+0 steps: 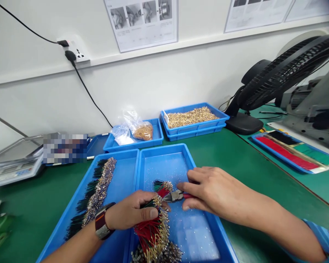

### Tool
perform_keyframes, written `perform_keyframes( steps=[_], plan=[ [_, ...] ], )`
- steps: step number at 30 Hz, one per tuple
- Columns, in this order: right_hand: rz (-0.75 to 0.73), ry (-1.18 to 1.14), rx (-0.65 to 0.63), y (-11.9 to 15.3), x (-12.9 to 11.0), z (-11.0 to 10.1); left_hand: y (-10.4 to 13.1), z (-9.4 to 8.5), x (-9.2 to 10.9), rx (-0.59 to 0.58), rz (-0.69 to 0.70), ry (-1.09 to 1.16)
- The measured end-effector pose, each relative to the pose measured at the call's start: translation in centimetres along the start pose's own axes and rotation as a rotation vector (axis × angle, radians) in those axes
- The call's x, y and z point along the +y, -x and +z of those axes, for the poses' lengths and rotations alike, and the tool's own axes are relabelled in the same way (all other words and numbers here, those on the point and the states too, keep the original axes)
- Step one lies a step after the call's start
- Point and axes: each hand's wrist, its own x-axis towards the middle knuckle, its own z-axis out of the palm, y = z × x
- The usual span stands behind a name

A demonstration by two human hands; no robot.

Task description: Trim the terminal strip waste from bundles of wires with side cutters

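Observation:
My left hand (pixel 135 212), with a watch on its wrist, is closed around a bundle of thin wires (pixel 149 233) in red, green and black, with gold metal tips. My right hand (pixel 219 188) grips a pair of cutting pliers (pixel 175 196) with red handles; their jaws touch or nearly touch the wire tips beside my left fingers. Both hands are over the right blue tray (pixel 190 160), where small bright bits are scattered. A smaller wire bunch (pixel 163 187) lies just behind the pliers. Dark metal-tipped pieces (pixel 178 252) lie under the bundle at the front.
The left blue tray (pixel 126 171) holds a long row of dark wires (pixel 98 193) with metal ends. Behind are stacked blue trays (pixel 167 133) of gold pieces and a tray with plastic bags (pixel 142 129). A black fan (pixel 279 76) stands right, a scale (pixel 24 168) left.

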Motion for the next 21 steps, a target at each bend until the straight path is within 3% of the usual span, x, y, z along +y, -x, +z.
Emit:
perform_keyframes(
  steps=[7,14,17,21],
  plan=[
    [-0.009,0.008,-0.014,-0.2,-0.2,0.2,0.0,0.1,-0.1,-0.04,0.026,0.128],
    [-0.044,0.015,0.072,-0.2,-0.4,0.6,0.2,0.3,-0.4,-0.018,-0.071,0.3],
    [-0.042,0.012,0.036,-0.3,-0.4,0.6,0.1,0.5,-1.0,0.042,-0.146,0.348],
    [-0.015,0.048,0.015,-0.3,-0.1,0.7,-0.4,0.6,-1.4,0.207,-0.189,0.262]
  ],
)
